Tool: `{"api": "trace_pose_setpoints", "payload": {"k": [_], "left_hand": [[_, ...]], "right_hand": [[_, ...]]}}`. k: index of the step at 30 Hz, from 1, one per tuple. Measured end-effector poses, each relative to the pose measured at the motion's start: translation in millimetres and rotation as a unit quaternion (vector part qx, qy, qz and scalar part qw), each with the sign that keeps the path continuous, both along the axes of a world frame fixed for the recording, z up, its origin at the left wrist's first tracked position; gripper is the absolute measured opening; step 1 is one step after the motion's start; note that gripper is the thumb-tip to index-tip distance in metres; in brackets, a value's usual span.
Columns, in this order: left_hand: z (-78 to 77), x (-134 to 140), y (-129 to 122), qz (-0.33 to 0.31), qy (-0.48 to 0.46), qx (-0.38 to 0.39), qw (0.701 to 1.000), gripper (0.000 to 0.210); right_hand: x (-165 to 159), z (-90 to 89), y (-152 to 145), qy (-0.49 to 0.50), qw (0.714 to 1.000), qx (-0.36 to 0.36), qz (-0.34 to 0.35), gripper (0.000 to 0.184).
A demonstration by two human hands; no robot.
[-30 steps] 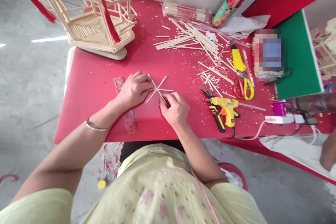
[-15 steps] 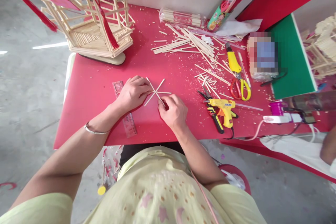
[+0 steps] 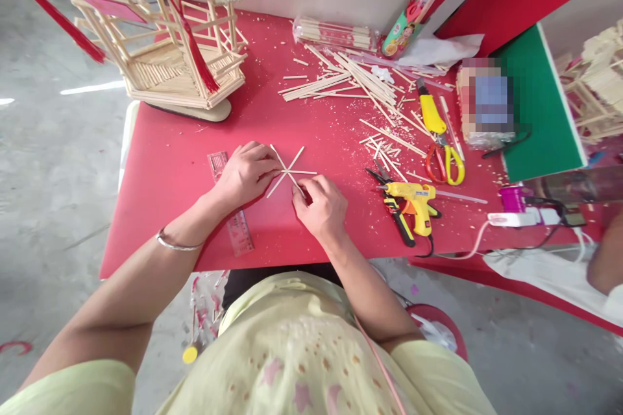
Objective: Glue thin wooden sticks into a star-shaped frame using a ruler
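Thin pale wooden sticks meet at one centre and form a star (image 3: 294, 160) low over the red tabletop. My left hand (image 3: 249, 170) pinches one arm of this stick star from the left, thumb and fingers closed on it. From the lower right, my right hand (image 3: 321, 206) grips another arm between thumb and fingertips. The ends of both held arms are partly covered by my fingers. Beneath my left wrist lies a clear ruler (image 3: 240, 233), its middle hidden by the arm.
A stick pavilion (image 3: 187, 71) with red tassels stands at the back left. Loose sticks (image 3: 335, 81) are strewn behind my hands. A yellow glue gun (image 3: 411, 198), pliers (image 3: 402, 224) and scissors (image 3: 445, 159) lie to the right. A power strip (image 3: 518, 219) is farther right, near another person's arm.
Both hands keep the same pinch on the stick star, with no clear movement. The whole view has shifted very slightly. At the right edge, the other person's arm has moved a little left.
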State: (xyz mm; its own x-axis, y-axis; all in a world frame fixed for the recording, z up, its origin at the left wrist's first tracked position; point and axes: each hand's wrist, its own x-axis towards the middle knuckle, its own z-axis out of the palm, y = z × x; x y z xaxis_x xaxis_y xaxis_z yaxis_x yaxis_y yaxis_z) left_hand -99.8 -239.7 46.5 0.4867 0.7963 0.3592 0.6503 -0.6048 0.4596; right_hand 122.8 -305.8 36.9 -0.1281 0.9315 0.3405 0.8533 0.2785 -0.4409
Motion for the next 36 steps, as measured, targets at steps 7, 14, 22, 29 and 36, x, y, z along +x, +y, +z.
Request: {"api": "trace_pose_setpoints", "payload": {"k": [7,14,22,29,36], "left_hand": [[-0.8,-0.8,0.6,0.001,0.004,-0.005,1.0,0.038],[1.2,0.4,-0.1,0.006,0.001,-0.013,1.0,0.036],[1.1,0.8,-0.1,0.006,0.002,-0.01,1.0,0.038],[0.3,0.5,0.0,0.003,0.004,-0.001,1.0,0.037],[1.5,0.8,-0.5,0.003,0.005,-0.009,1.0,0.035]], "right_hand": [[0.0,-1.1,0.3,-0.002,1.0,-0.002,0.002,0.015],[-0.2,0.9,-0.5,-0.003,1.0,-0.016,-0.001,0.015],[0.7,1.1,0.3,-0.006,1.0,-0.004,0.005,0.014],[0.7,-2.0,0.1,-0.001,1.0,-0.012,0.006,0.014],[1.0,-1.9,0.4,-0.003,1.0,-0.014,0.004,0.014]]}}
